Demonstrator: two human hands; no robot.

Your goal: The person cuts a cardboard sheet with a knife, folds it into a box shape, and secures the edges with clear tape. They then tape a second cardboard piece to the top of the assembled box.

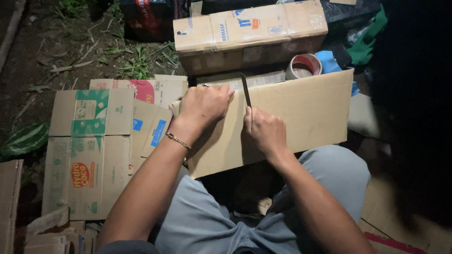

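A plain brown cardboard sheet stands tilted on my lap. My left hand grips its top edge at the left, fingers curled over the rim; a thin chain bracelet circles that wrist. My right hand rests against the sheet's middle and is closed around a dark-bladed knife, whose blade points up past the sheet's top edge. My knees in grey trousers sit below the sheet.
A taped cardboard box stands behind the sheet, with a tape roll and a blue object beside it. Flattened printed cartons lie on the ground at left. Dirt, grass and twigs lie beyond; darkness fills the right.
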